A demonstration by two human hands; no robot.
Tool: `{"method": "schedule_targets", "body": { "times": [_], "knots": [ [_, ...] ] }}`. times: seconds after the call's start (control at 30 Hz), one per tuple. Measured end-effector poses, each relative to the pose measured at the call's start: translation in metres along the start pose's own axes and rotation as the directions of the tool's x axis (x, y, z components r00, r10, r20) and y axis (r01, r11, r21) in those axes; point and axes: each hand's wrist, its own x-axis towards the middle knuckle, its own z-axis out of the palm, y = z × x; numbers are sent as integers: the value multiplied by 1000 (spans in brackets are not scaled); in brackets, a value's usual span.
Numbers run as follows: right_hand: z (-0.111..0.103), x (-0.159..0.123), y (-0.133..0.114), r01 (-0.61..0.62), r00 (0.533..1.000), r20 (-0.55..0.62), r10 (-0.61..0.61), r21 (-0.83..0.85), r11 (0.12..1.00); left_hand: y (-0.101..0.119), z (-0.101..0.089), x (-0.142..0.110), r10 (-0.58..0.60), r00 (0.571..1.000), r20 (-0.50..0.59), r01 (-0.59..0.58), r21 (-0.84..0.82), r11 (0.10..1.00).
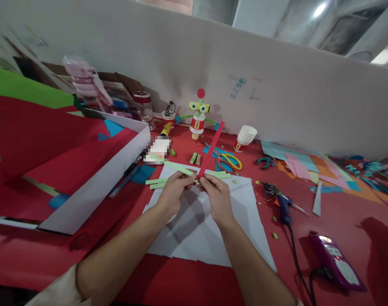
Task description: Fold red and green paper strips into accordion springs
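Note:
Above the white paper sheets (pixel 219 240), my two hands meet fingertip to fingertip. My left hand (pixel 175 191) pinches the end of a light green paper strip (pixel 176 167), which slants away to the upper left. A long red paper strip (pixel 212 148) rises from the fingers of my right hand (pixel 217 195), pointing up and away. The two strip ends come together between my fingertips; whether they are joined is hidden. More green strips (pixel 157 183) lie beneath my hands on the sheets. Just beyond sit small folded green paper pieces (pixel 194 158).
A paper-cup figure (pixel 197 123) stands at the back, with stacked cups (pixel 246 135) to its right. Yellow-handled scissors (pixel 232 160) lie ahead. On the right are a glue gun (pixel 285 208), its cable and a purple power strip (pixel 337 261). A white box (pixel 101 187) borders the left.

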Motion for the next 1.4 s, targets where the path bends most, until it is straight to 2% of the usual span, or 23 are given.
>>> {"method": "schedule_targets", "body": {
  "times": [0.1, 0.3, 0.5, 0.57, 0.7, 0.8, 0.87, 1.0, 1.07, 1.13, 1.23, 1.33, 1.4],
  "knots": [
    [0, 1, 1, -12, 1000, -8, 12, -18, 1000, 2, 1, 1, 7, 999, 40, -6, -28, 1000],
    [-2, 2, 2, 28, 997, -70, -35, -108, 994, 6, 3, -2, -38, 997, 63, 33, 64, 997],
    [-2, 1, 1, 78, 995, -51, -86, -147, 986, 7, 2, -1, -90, 992, 88, 91, -2, 996],
    [-2, 0, 0, 84, 995, -32, -90, -147, 986, 7, 1, -1, -76, 990, 117, 75, 10, 997],
    [-2, 1, -3, 72, 997, 15, -71, -95, 993, 6, -2, 0, -23, 988, 155, 18, 29, 999],
    [-2, 1, -5, 30, 999, 11, -30, 16, 999, 7, -2, 2, -55, 993, 108, 60, -43, 997],
    [-1, 0, -4, -7, 1000, 11, 6, 35, 999, 9, -2, 2, -99, 993, 69, 107, -116, 988],
    [3, -6, 2, -11, 978, 204, 49, -187, 982, 12, 1, 1, -206, 978, 13, 205, -169, 964],
    [4, -7, 5, 50, 974, 225, 19, -297, 954, 13, 2, 1, -228, 974, 9, 226, -184, 957],
    [2, -6, 4, 83, 989, 148, -32, -355, 931, 15, 2, 1, -222, 975, -4, 215, -222, 951],
    [-6, 1, -3, 77, 996, -22, -88, -309, 948, 18, 1, 2, -241, 970, -43, 224, -246, 943],
    [-15, 7, -9, 187, 949, -208, -237, -235, 954, 20, 1, 3, -263, 964, -51, 244, -236, 941],
    [-16, 6, -10, 264, 912, -246, -329, -262, 928, 18, 1, 2, -244, 968, -52, 227, -221, 949]
  ]
}}
